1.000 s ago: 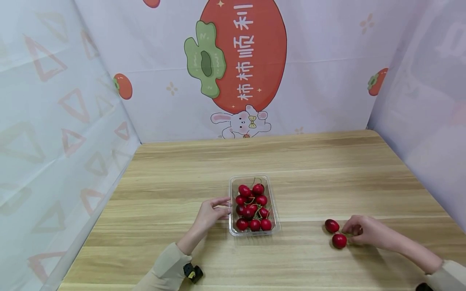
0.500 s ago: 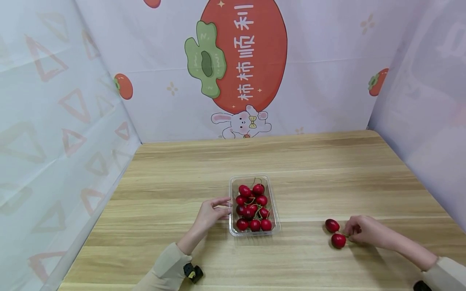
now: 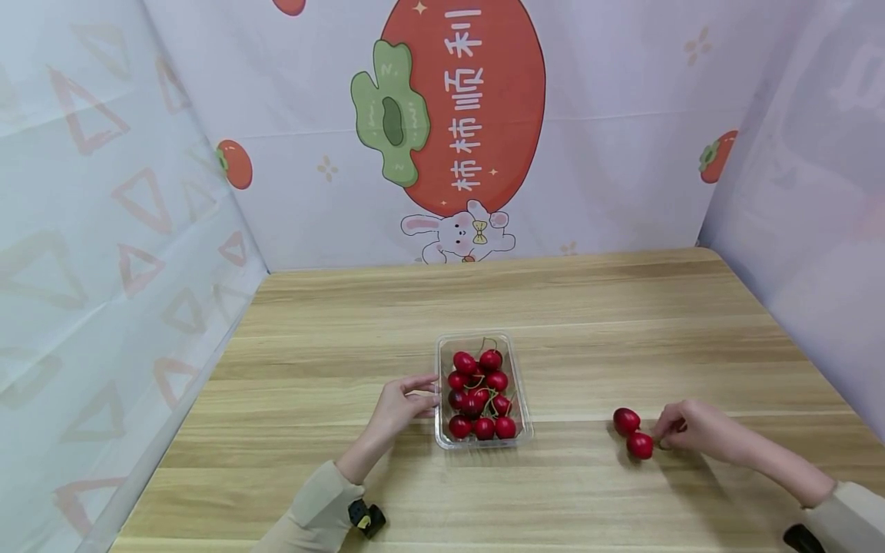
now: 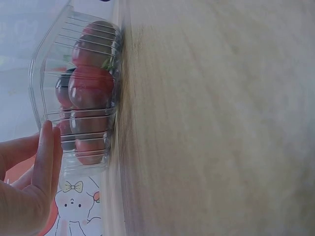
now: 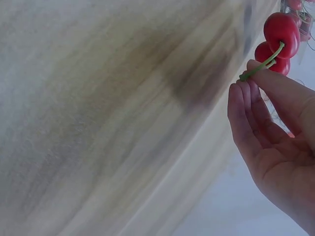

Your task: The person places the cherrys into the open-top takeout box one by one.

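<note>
In the head view a clear plastic box (image 3: 520, 388) holds several dark red cherries (image 3: 473, 404) with green stems. My left hand (image 3: 396, 405) is at the box's left side, its extended fingertips touching the rim; the left wrist view shows these straight fingers (image 4: 45, 155) against the clear wall. To the right, my right hand (image 3: 701, 432) pinches the stems of two cherries (image 3: 639, 445) between thumb and fingertips. The right wrist view shows the green stem (image 5: 266, 63) at the fingertips and both cherries hanging together, apart from the wood below.
A wood-grain table (image 3: 332, 322) lies under everything. Behind it hangs a white cloth (image 3: 608, 177) printed with a large persimmon and a rabbit. Cloth walls stand left and right. A small black device (image 3: 366, 519) sits at the left sleeve's cuff.
My right hand has pinched the stems and raised the two cherries slightly; they shifted up and a little left in the head view. The left hand and box have stayed still.
</note>
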The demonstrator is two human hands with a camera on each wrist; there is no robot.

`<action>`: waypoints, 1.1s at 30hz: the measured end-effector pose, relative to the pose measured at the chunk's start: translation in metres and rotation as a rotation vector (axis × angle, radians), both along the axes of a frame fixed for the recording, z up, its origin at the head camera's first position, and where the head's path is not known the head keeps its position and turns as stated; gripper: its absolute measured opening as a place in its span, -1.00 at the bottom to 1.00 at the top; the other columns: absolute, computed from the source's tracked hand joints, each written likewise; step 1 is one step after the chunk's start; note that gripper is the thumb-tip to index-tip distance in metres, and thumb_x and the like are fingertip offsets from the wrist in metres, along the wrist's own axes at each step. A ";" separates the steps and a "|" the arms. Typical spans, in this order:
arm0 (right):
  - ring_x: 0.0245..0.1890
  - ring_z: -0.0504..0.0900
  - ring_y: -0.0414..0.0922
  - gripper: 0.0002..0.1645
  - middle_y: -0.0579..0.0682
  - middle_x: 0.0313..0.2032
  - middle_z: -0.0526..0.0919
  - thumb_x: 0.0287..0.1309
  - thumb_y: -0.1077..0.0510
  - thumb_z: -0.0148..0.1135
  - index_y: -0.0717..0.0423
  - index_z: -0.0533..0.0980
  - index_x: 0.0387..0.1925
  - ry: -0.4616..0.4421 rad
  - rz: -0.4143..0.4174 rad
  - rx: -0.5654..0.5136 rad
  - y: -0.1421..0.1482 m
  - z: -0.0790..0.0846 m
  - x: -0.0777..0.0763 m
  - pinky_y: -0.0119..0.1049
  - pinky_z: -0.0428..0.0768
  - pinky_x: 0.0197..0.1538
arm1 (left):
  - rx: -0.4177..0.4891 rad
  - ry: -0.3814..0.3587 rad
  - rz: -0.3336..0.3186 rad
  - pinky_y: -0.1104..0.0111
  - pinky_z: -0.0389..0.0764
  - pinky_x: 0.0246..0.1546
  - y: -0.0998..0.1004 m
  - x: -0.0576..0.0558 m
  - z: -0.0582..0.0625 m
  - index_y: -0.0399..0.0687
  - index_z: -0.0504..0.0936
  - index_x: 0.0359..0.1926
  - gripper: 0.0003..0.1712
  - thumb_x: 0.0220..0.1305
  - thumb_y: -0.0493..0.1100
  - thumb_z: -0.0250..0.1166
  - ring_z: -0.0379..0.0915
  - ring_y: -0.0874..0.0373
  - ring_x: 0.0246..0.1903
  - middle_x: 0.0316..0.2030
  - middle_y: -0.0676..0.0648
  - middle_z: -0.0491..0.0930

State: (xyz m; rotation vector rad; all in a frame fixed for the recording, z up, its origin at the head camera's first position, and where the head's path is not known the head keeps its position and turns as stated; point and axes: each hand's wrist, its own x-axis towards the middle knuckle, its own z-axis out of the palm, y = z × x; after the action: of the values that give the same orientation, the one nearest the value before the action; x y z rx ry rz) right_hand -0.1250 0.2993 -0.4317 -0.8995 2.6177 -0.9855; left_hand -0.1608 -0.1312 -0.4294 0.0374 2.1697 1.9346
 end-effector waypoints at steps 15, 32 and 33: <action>-0.46 0.48 -0.43 -0.85 -0.16 -0.53 0.59 -0.20 0.42 0.27 0.15 0.56 -0.53 0.109 0.004 0.009 -0.017 0.020 -0.012 -0.47 0.58 -0.51 | 0.003 -0.001 -0.002 0.21 0.67 -0.32 -0.001 -0.001 -0.001 -0.47 0.43 0.00 -0.55 0.01 -0.46 0.22 0.53 0.27 -0.52 -0.23 -0.31 0.54; -0.49 0.54 -0.33 -0.94 -0.07 -0.49 0.61 -0.08 0.32 0.25 0.20 0.57 -0.45 0.009 -0.044 0.032 -0.052 0.044 -0.021 -0.48 0.60 -0.47 | 0.004 -0.003 -0.001 0.23 0.67 -0.33 -0.001 -0.001 -0.002 -0.47 0.43 0.00 -0.55 0.01 -0.46 0.21 0.53 0.26 -0.52 -0.24 -0.30 0.54; -0.49 0.54 -0.34 -0.94 -0.10 -0.49 0.60 -0.08 0.32 0.25 0.20 0.57 -0.46 0.015 -0.042 0.034 -0.054 0.045 -0.022 -0.48 0.60 -0.47 | 0.006 -0.004 0.001 0.22 0.67 -0.33 0.000 -0.001 -0.003 -0.47 0.43 0.00 -0.55 0.01 -0.46 0.21 0.53 0.26 -0.52 -0.24 -0.30 0.54</action>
State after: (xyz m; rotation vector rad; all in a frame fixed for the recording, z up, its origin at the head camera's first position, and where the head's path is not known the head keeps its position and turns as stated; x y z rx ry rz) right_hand -0.1469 0.2454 -0.3871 -0.8501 2.6678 -0.9445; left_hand -0.1615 -0.1316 -0.4320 0.0337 2.1618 1.9401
